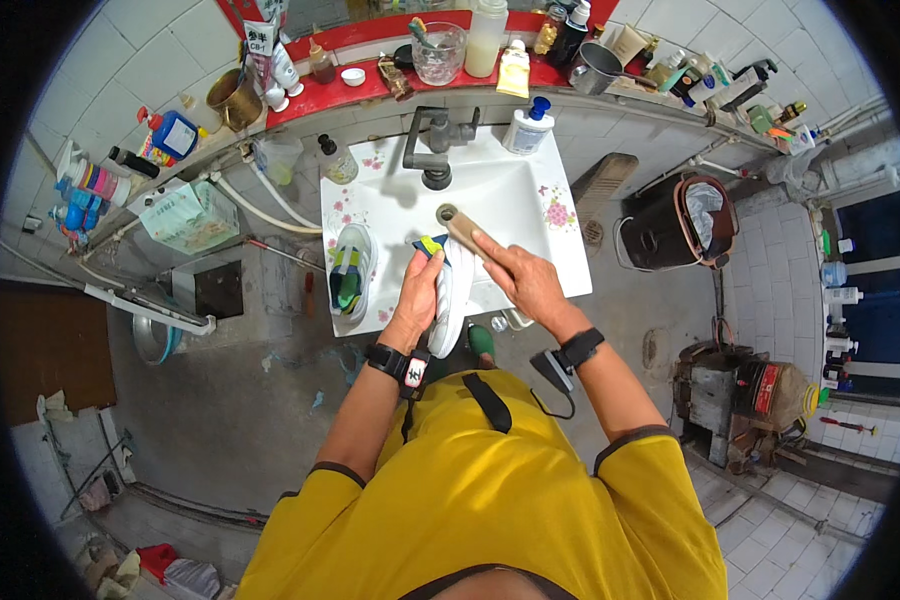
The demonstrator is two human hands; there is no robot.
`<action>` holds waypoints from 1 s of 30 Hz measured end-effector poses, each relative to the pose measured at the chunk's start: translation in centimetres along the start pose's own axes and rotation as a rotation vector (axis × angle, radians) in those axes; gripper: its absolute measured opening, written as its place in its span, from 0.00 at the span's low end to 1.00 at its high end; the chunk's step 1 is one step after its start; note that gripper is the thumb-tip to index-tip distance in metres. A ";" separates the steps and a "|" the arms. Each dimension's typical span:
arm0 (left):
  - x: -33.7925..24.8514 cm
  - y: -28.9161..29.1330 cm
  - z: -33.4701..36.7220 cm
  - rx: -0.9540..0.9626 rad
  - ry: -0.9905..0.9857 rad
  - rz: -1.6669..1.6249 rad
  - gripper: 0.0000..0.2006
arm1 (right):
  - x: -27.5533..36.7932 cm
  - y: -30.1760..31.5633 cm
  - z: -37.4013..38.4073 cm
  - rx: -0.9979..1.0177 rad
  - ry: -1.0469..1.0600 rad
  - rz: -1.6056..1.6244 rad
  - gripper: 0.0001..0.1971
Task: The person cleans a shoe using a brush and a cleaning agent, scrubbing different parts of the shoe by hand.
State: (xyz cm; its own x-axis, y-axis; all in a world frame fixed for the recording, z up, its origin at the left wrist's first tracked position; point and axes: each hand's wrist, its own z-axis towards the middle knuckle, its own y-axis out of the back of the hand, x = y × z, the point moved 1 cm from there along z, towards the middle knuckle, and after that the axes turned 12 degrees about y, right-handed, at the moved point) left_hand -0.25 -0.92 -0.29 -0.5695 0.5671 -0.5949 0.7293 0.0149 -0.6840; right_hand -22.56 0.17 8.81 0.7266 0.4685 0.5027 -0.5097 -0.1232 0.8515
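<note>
My left hand (419,290) is closed on a white sneaker (453,310) with a blue and yellow-green part, held over the front of the white sink (573,262). In my right hand (526,281) is a brown brush (461,228), gripped by its near end. Its far end reaches over the basin by the drain, against or just above the shoe; the bristles are hidden. A second sneaker (350,272), white and grey with a green lining, rests on the sink's left ledge. Behind the basin stands a dark grey faucet (436,150).
A white pump bottle with a blue top (529,126) and a soap dispenser (338,160) stand on the sink's back corners. Beyond runs a red shelf (355,95) crowded with bottles and cups. A washboard (607,178) leans at the right, near a dark bin (660,235).
</note>
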 end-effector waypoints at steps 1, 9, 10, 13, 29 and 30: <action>0.2 -0.1 0.1 -0.041 0.005 -0.033 0.19 | 0.6 0.1 -1.3 0.033 0.021 -0.011 0.31; 0.5 1.3 1.5 -0.098 -0.082 -0.106 0.19 | 2.6 -1.2 -5.4 0.142 0.104 -0.028 0.32; 0.6 1.3 1.4 -0.098 -0.076 -0.103 0.19 | 2.1 -1.0 -4.8 0.134 0.091 -0.040 0.32; 0.8 0.7 1.8 -0.066 0.107 -0.176 0.18 | 0.8 -0.2 -2.3 0.060 0.088 -0.083 0.32; 0.8 0.8 2.6 -0.086 0.077 -0.240 0.15 | -0.2 -0.5 0.0 -0.063 0.127 -0.166 0.33; 0.5 -0.6 2.8 -0.119 0.085 -0.236 0.15 | -0.5 -0.8 -1.5 0.025 0.125 -0.149 0.32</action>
State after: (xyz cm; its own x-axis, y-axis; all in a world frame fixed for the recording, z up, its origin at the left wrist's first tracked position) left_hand -2.02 -2.94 -1.38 -0.6989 0.6034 -0.3841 0.6227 0.2490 -0.7418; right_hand -23.21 1.30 7.65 0.7297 0.5878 0.3493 -0.3878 -0.0649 0.9194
